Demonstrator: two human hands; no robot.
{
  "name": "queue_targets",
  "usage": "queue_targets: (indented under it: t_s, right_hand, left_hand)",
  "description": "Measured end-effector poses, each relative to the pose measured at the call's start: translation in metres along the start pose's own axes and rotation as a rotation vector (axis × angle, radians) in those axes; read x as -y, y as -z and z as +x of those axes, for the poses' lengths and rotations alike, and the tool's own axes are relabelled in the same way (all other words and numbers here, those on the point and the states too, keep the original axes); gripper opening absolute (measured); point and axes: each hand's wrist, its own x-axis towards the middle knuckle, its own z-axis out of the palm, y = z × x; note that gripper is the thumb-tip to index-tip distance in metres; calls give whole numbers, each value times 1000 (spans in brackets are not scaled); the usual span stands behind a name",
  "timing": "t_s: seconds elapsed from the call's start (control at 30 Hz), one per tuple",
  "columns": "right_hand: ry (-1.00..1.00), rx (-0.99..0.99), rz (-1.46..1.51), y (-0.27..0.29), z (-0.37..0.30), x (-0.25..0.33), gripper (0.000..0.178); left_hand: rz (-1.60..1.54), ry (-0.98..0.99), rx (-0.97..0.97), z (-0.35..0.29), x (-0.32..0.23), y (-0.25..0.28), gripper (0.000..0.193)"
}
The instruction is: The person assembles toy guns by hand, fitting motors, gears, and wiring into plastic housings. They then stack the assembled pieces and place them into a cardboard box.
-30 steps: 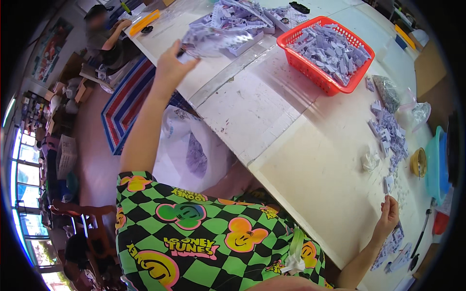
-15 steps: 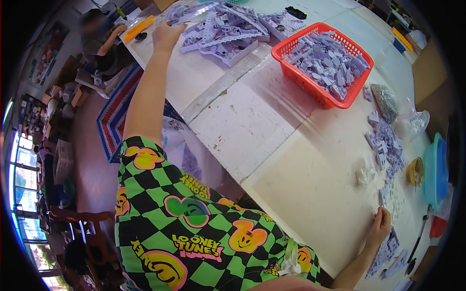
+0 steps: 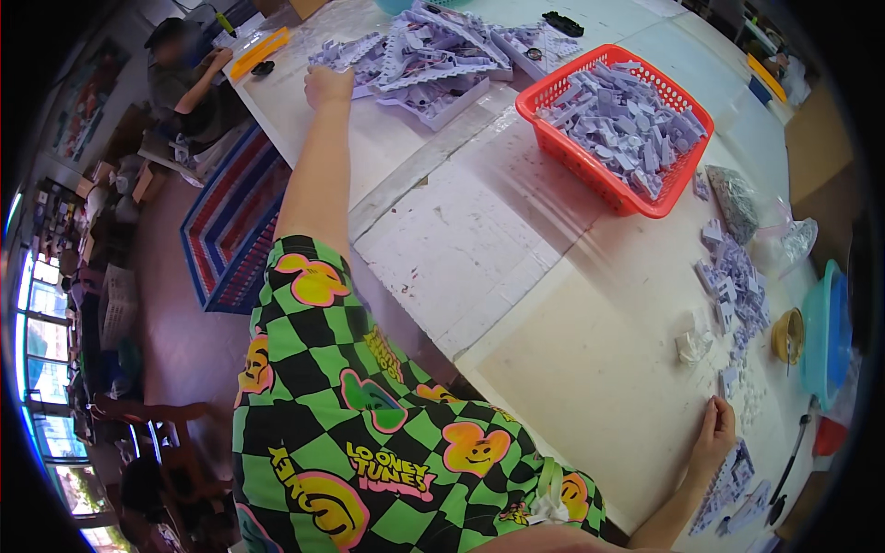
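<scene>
Left hand (image 3: pixel 329 88), fingers curled, is at the lavender parts pile (image 3: pixel 442 46), left of red basket (image 3: pixel 679 204); fingertips hidden, can't tell if gripping. Serrated strip (image 3: pixel 348 53) at the pile end farthest from basket, just beyond left hand, which is nearer; long axis roughly sideways, toward basket's side. Right hand (image 3: pixel 714 433), below basket, pinches small lavender piece (image 3: pixel 727 381), partly covered. Pile parts overlap, hard to separate.

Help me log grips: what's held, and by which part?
The right hand seems to pinch a small pale piece by its near end. The left hand is at the left edge of the pale heap; whether it grips cannot be told.
</scene>
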Motion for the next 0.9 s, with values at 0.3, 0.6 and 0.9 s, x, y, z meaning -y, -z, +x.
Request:
queue_targets:
  t_s: [0.3, 0.6, 0.9]
  right_hand:
    - [26, -22, -15, 0, 1, 10, 13]
    - [20, -19, -30, 2, 0, 17, 13]
    - [36, -39, 10, 8, 2, 15, 12]
  left_hand:
    - [-194, 13, -80, -9, -22, -26, 75]
    - [-564, 4, 76, 2, 9, -41, 68]
    - [-1508, 187, 670, -14, -12, -57, 58]
